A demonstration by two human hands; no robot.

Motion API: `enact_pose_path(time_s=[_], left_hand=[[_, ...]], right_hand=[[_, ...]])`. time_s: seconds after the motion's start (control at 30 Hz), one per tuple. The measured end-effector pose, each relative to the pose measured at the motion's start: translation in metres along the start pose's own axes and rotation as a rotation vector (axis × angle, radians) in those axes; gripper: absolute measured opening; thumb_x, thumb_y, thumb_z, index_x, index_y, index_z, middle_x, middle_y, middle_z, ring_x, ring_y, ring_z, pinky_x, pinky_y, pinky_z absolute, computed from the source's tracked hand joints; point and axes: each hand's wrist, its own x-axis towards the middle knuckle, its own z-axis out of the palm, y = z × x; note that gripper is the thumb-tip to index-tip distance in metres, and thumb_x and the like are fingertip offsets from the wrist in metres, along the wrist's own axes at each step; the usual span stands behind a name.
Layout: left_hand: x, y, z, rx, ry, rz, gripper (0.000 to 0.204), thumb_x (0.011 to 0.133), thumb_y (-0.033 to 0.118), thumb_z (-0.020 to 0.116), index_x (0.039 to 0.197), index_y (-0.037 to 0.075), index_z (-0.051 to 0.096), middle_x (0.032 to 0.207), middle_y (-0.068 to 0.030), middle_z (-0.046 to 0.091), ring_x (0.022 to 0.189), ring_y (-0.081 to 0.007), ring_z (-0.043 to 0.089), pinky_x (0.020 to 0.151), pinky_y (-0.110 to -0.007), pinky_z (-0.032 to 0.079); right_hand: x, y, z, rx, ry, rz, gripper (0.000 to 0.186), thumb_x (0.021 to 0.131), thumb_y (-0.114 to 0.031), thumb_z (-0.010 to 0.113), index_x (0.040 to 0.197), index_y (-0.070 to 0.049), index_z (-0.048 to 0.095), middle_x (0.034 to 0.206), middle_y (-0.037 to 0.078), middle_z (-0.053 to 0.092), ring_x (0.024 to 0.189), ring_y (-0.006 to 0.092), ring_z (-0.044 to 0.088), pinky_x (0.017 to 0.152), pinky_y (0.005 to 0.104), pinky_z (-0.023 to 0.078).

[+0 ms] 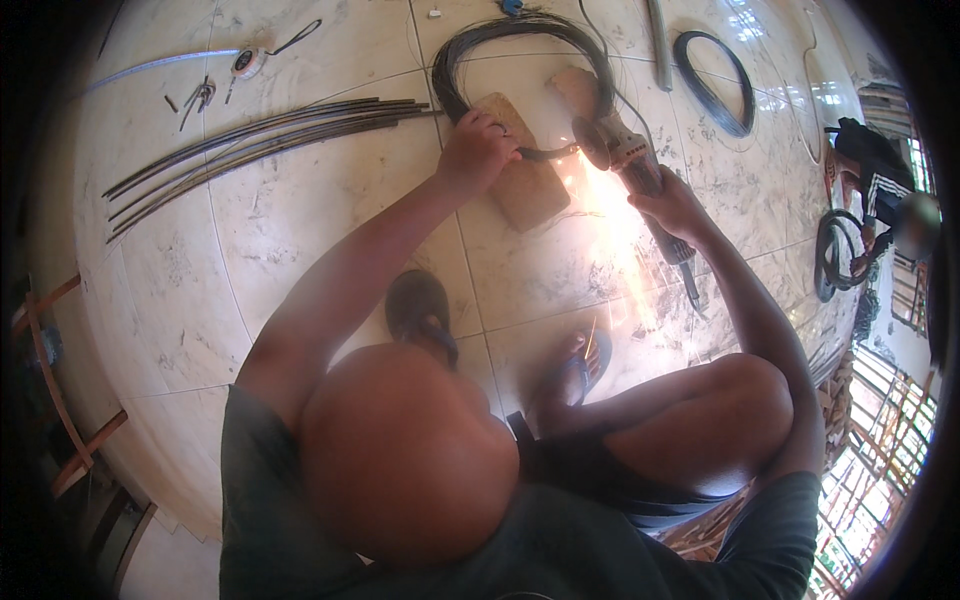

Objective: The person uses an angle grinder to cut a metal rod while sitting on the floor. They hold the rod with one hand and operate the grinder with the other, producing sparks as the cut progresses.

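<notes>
My right hand (674,208) grips an angle grinder (632,155) by its body. The grinder's round disc (592,143) meets the dark end of a wire bundle, and bright sparks (612,215) spray from there toward my feet. Closed around the coil of dark wire (520,32), my left hand (478,152) presses it down over a tan block (535,195). From that grip the coil loops away and round to the right, passing behind the grinder. A broken tan piece (575,92) lies inside the loop.
Several dark rods (270,145) lie at the left, with a tape measure (247,64) beyond them. A smaller wire coil (745,100) and a grey bar (660,45) are at the far right. Another person (885,180) is at the right edge. My sandalled feet flank the near floor.
</notes>
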Motion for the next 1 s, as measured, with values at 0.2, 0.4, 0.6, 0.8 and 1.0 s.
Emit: enact_pose_path(time_s=[0.2,0.4,0.6,0.8,1.0], left_hand=[[-0.001,-0.001,0.002,-0.001,-0.002,-0.004,0.024,0.084,0.032,0.077,0.098,0.013,0.080,0.098,-0.0011,0.075,0.101,-0.0214,0.065,0.104,-0.041,0.046],[-0.001,-0.001,0.002,-0.004,-0.008,-0.002,0.023,0.084,0.033,0.077,0.097,0.014,0.080,0.097,-0.0005,0.074,0.102,-0.0212,0.064,0.104,-0.040,0.046],[-0.002,0.000,0.001,0.000,0.004,-0.009,0.023,0.085,0.033,0.076,0.095,0.013,0.080,0.097,-0.0013,0.074,0.103,-0.0212,0.064,0.103,-0.040,0.046],[-0.001,-0.002,0.003,-0.001,0.019,0.012,0.022,0.084,0.032,0.077,0.095,0.013,0.080,0.096,-0.0017,0.074,0.103,-0.0216,0.064,0.103,-0.040,0.045],[0.000,0.000,0.000,-0.015,-0.002,0.001,0.022,0.085,0.032,0.076,0.095,0.013,0.080,0.097,-0.0021,0.074,0.103,-0.0220,0.065,0.105,-0.041,0.045]], right_hand=[[0.006,0.006,0.001,-0.089,0.022,0.010,0.062,0.084,-0.034,0.082,0.129,0.003,0.059,0.110,0.020,0.071,0.101,0.0274,0.069,0.087,0.0403,0.054],[0.005,0.008,0.000,-0.031,-0.004,0.008,0.063,0.084,-0.034,0.082,0.130,0.003,0.058,0.111,0.019,0.071,0.102,0.0263,0.068,0.088,0.0397,0.054],[0.004,-0.003,0.001,-0.012,-0.004,0.048,0.063,0.084,-0.034,0.082,0.130,0.003,0.059,0.110,0.018,0.070,0.102,0.0248,0.067,0.089,0.0380,0.053],[0.007,0.003,0.000,-0.074,0.028,0.008,0.062,0.083,-0.033,0.082,0.128,0.003,0.059,0.107,0.017,0.070,0.100,0.0243,0.066,0.089,0.0384,0.053],[0.007,0.006,0.002,-0.063,0.038,-0.023,0.061,0.083,-0.033,0.082,0.127,0.003,0.059,0.106,0.016,0.069,0.096,0.0223,0.066,0.085,0.0380,0.053]])
